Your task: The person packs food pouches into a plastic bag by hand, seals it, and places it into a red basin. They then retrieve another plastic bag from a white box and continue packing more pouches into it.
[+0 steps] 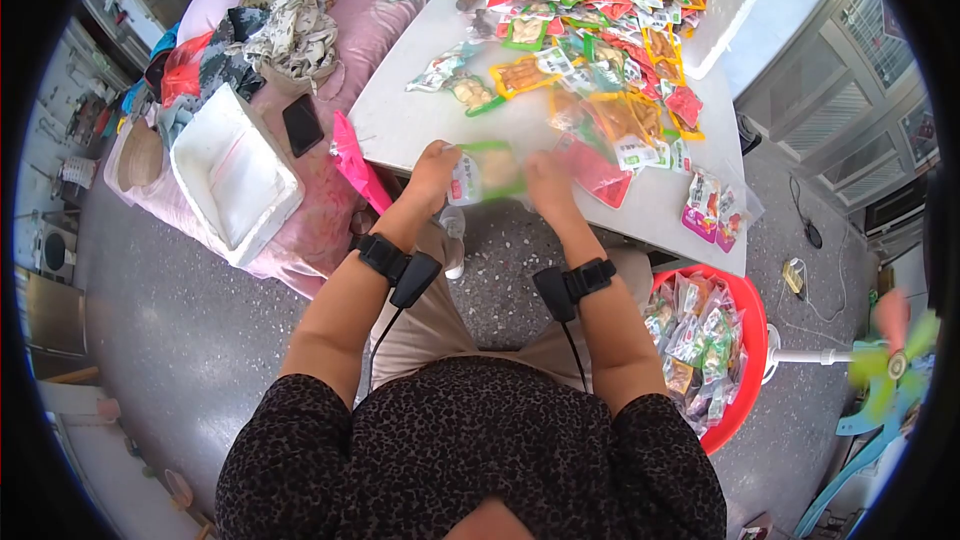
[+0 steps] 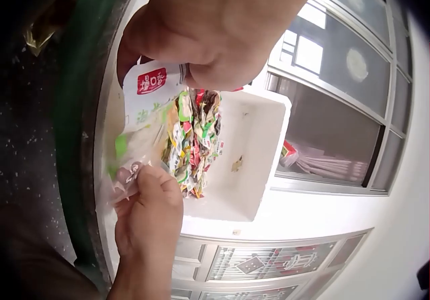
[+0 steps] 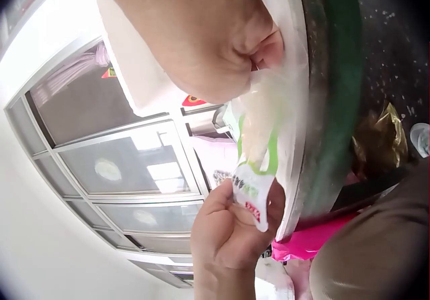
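Note:
A snack packet with a white label end, red logo and green edging is stretched level between both hands at the table's front edge. My left hand pinches the label end between thumb and fingers. At the opposite end, my right hand, blurred in the head view, grips a clear plastic edge. Pale food shows through the packet's window. Beyond the hands, a heap of similar packets in red, yellow and green spreads over the white table.
A red tub full of packets stands on the floor at the right, near a fan. On the pink-covered bed at the left lie a white foam box and a phone. A pink umbrella-like item leans at the table's corner.

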